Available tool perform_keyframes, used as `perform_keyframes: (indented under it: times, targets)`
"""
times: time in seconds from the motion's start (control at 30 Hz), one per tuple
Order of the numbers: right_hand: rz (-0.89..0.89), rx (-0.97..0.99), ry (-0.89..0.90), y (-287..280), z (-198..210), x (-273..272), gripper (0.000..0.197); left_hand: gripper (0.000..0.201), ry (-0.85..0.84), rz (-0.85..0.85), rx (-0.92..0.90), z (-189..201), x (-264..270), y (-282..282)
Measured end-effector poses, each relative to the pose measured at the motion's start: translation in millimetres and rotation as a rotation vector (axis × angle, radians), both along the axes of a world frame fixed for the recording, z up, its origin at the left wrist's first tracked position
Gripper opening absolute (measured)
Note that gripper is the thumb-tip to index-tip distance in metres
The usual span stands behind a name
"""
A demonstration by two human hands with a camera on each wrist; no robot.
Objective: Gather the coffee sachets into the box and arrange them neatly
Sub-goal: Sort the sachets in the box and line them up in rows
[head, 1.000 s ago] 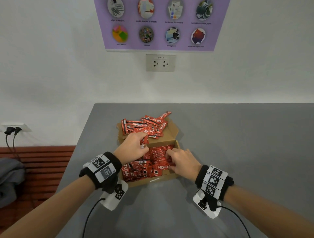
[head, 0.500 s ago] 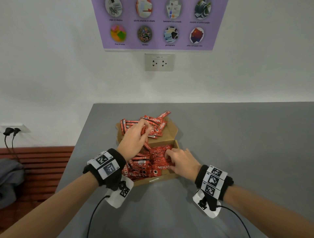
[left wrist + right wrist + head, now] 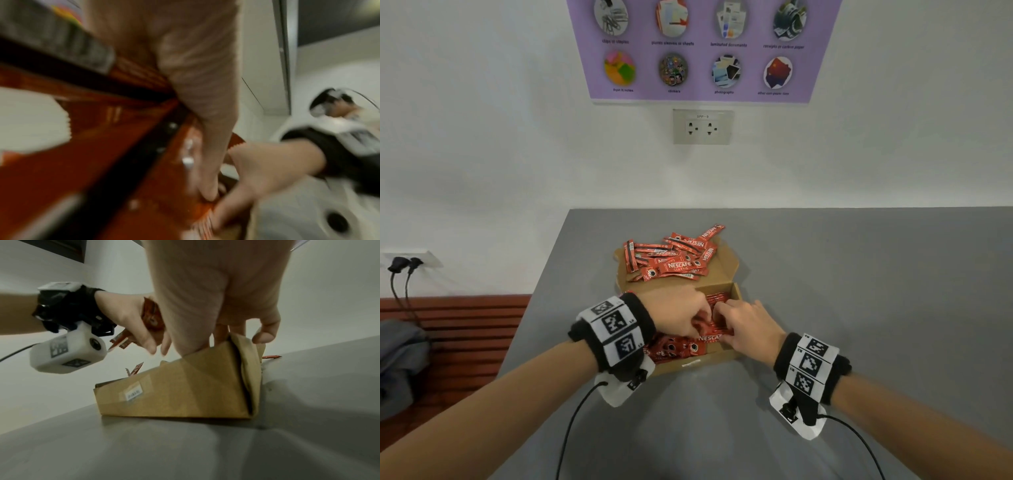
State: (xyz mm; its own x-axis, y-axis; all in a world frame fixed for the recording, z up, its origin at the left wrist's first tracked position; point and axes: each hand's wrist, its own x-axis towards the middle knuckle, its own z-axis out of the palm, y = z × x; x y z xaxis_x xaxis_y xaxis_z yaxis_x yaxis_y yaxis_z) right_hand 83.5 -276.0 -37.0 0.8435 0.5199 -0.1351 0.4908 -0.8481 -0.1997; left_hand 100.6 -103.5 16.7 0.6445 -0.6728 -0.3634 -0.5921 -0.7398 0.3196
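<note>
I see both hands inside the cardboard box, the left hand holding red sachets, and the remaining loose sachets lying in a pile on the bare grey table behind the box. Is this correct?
Not quite. The loose sachets lie piled on the box's opened lid flap, not on the bare table; the head view shows this. The rest holds: both hands are in the cardboard box, and the left hand holds red sachets.

Grey table [image 3: 859,291], matte top, butted against a white wall at the far edge, left edge visible. Directly on it: 1 brown cardboard box [image 3: 738,291] [image 3: 185,386], open, its flap [image 3: 726,265] folded back flat on the far side. The box bottom sits flush on the tabletop, white label on its near wall. 1 red sachet tip [image 3: 271,356] lies on the table just beyond the box's far corner.
</note>
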Motion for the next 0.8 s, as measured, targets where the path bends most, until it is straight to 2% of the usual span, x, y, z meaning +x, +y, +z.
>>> perform_keyframes:
  times: [0.1,0.3,0.57,0.8]
  targets:
    - [-0.001,-0.006,-0.008,0,-1,0,0.029,0.02,-0.037,-0.124,0.158,-6,-8,-12]
    - [-0.005,0.028,0.009,-1,-2,0,0.026,0.023,-0.069,-0.304,0.276,-16,-15,-17]
    - [-0.02,0.064,0.019,-1,-2,-2,0.026,0.022,-0.164,-0.353,0.387,-15,-12,-20]
    - [-0.02,0.066,0.001,0,-1,-2,0.025,0.031,-0.119,-0.257,0.307,-15,-10,-8]
